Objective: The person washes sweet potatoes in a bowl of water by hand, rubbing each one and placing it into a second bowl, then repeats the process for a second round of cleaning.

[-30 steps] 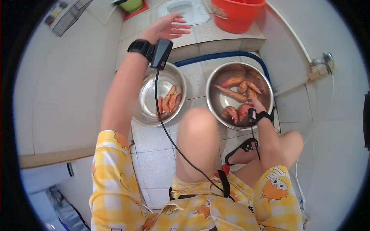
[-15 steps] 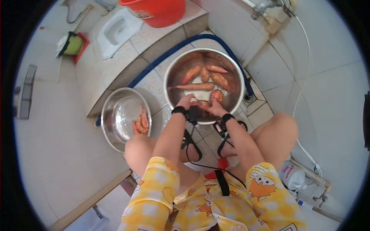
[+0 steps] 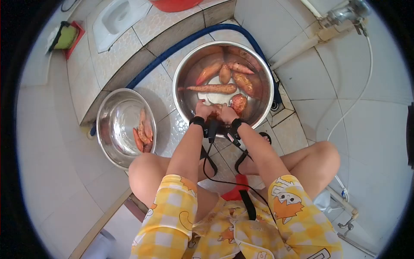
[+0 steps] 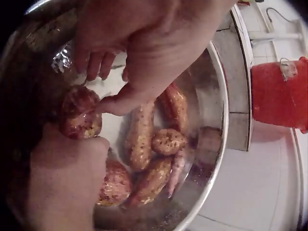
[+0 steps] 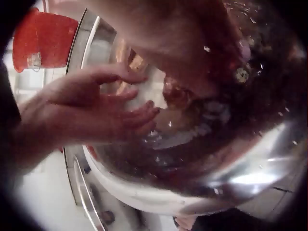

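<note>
A large steel basin holds water and several sweet potatoes, one of them long and thin. At the basin's near side my right hand grips a reddish sweet potato low in the water. Opposite it is my left hand, its fingers loosely extended; in the left wrist view its thumb reaches the side of that same potato. A rounder sweet potato lies just beyond my right hand. The fingertips of the right hand are hidden in the right wrist view.
To the left, a smaller steel basin contains several sweet potatoes. A blue hose curves behind the large basin along a tiled step. On the step are a squat toilet and a red bucket. A tap is at the right wall.
My left hand has come from above the left basin into the large one, beside my right hand. The right hand has moved to the near side and now grips a potato. The head view has shifted.
</note>
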{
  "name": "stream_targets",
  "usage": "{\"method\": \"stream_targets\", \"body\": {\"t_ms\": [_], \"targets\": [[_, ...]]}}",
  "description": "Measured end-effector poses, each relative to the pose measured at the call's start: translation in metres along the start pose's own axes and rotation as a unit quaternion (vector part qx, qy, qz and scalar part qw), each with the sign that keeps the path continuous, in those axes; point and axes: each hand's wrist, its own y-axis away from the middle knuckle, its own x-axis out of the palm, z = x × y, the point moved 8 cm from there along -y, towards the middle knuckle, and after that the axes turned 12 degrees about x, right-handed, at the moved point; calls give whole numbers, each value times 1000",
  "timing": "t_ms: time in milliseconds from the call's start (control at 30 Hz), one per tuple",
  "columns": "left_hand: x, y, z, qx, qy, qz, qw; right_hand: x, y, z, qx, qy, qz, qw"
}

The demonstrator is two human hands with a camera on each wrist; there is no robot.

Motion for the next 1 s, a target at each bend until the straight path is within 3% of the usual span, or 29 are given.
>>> {"method": "stream_targets", "body": {"t_ms": [67, 167, 200, 300, 433, 567, 600, 633, 700, 800, 933, 1000], "targets": [[-3, 11, -17, 74, -145, 4, 987, 2, 7, 2, 54, -121, 131, 983], [-2, 43, -72, 186, -305, 46, 933, 16, 0, -5, 92, -228, 347, 905], [3, 45, -76, 203, -320, 75, 922, 8, 9, -2, 114, -252, 348, 896], [13, 53, -85, 229, -351, 102, 902, -3, 13, 9, 43, -215, 413, 884], [14, 50, -94, 232, -378, 107, 890, 15, 6, -2, 119, -250, 460, 844], [22, 38, -90, 207, -407, 130, 880, 10, -23, -10, 42, -19, 290, 956], [24, 35, -87, 187, -415, 126, 882, 8, -31, -12, 43, 58, 220, 973], [25, 31, -83, 167, -422, 122, 883, 0, -35, -6, -9, 89, 133, 987], [26, 24, -76, 155, -423, 140, 882, -14, -27, 8, -113, 150, -44, 981], [26, 19, -67, 125, -419, 181, 881, -24, -5, 25, -93, 219, -72, 969], [19, 20, -61, 76, -400, 229, 884, -13, -14, 35, -188, 319, -132, 919], [17, 14, -53, 81, -369, 209, 902, -14, -12, 42, -210, 355, -143, 900]]}}
